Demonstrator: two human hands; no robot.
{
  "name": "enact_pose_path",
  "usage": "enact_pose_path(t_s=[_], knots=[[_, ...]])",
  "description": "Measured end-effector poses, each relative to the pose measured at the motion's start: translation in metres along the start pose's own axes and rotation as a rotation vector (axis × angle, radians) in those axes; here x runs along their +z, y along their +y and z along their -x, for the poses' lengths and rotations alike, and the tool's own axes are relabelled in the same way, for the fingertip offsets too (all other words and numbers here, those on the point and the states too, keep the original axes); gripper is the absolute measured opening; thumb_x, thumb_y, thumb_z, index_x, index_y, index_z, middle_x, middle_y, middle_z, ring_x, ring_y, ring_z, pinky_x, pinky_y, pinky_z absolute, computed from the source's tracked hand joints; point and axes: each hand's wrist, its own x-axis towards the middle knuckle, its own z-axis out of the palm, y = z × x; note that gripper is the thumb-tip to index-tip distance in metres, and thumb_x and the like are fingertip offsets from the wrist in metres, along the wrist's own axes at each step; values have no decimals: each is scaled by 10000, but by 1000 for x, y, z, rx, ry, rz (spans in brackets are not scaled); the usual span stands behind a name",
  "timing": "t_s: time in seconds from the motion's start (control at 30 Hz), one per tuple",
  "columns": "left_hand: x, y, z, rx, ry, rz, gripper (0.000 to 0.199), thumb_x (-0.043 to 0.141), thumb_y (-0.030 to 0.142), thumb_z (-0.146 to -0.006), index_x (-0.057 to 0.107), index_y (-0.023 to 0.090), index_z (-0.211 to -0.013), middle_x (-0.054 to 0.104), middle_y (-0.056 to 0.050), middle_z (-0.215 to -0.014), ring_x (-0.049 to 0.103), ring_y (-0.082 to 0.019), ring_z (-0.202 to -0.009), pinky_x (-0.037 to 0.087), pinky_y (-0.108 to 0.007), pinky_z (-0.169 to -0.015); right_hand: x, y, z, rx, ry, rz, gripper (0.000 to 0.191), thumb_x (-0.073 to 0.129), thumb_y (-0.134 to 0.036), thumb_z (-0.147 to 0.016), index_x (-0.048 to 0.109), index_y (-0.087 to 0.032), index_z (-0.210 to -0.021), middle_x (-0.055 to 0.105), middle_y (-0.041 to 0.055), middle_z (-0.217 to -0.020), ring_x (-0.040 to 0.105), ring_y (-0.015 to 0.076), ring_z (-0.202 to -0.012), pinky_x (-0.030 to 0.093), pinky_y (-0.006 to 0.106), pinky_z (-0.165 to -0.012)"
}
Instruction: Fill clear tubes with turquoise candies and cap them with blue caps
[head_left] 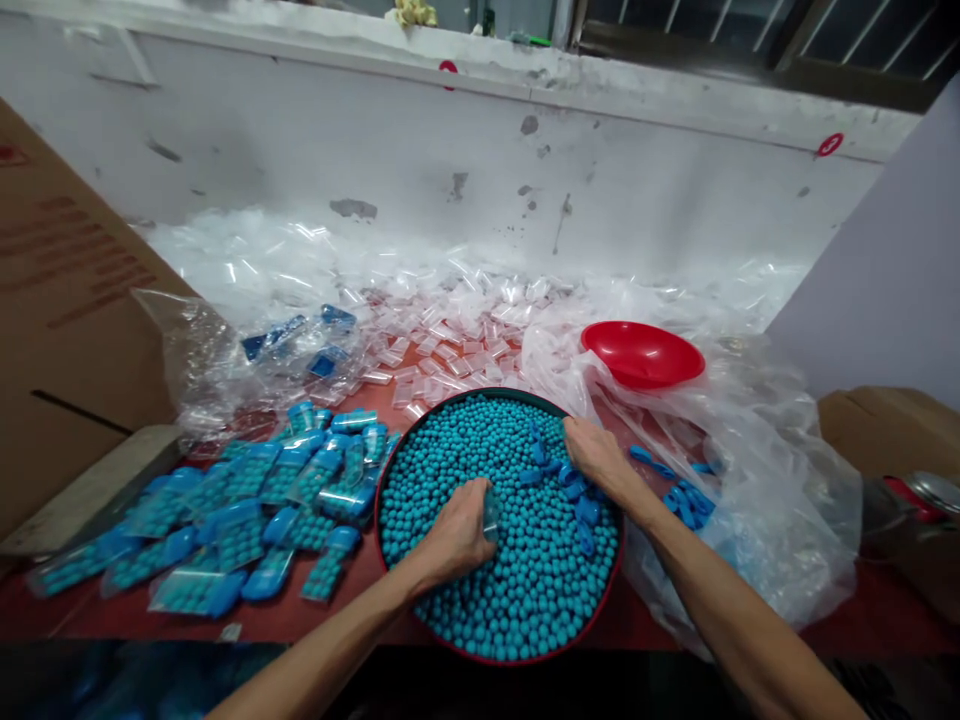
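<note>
A round basin [622, 560] full of small turquoise balls [517, 600] stands before me. My left hand [459, 530] is closed around a small clear plastic case [490, 512], low against the balls near the basin's middle. At the basin's right rim, my right hand [596, 455] has its fingers curled together beside a cluster of blue plastic caps [574, 485] lying on the balls. Whatever its fingertips hold is hidden. To the left lies a heap of filled clear cases with blue caps [247, 535].
Clear cases [450, 350] are spread behind the basin. A red bowl [643, 353] rests on plastic bags at the right, near more blue caps [686, 505]. Blue pieces sit in a bag [300, 350] at the left. Cardboard [75, 300] walls the left side; a jar [930, 495] stands far right.
</note>
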Motion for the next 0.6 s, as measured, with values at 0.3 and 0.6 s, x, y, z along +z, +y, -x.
enact_pose_path(t_s=[0.3, 0.6], knots=[[9, -6, 6, 188, 196, 169, 516, 523, 147, -596, 357, 171, -1084, 390, -104, -1179, 383, -242, -1104, 332, -389, -923, 20, -55, 16, -260, -26, -1024, 120, 446, -230, -791, 501, -179, -884, 565, -11, -763, 523, 110, -663, 412, 214, -616], [2, -3, 8, 170, 68, 16, 431, 484, 113, -598, 396, 171, -1017, 488, -51, -919, 488, -192, -875, 407, -330, -784, 16, -58, 18, -356, -200, -809, 213, 456, -252, -785, 608, -155, -898, 631, 50, -830, 566, 179, -768, 421, 304, -730]])
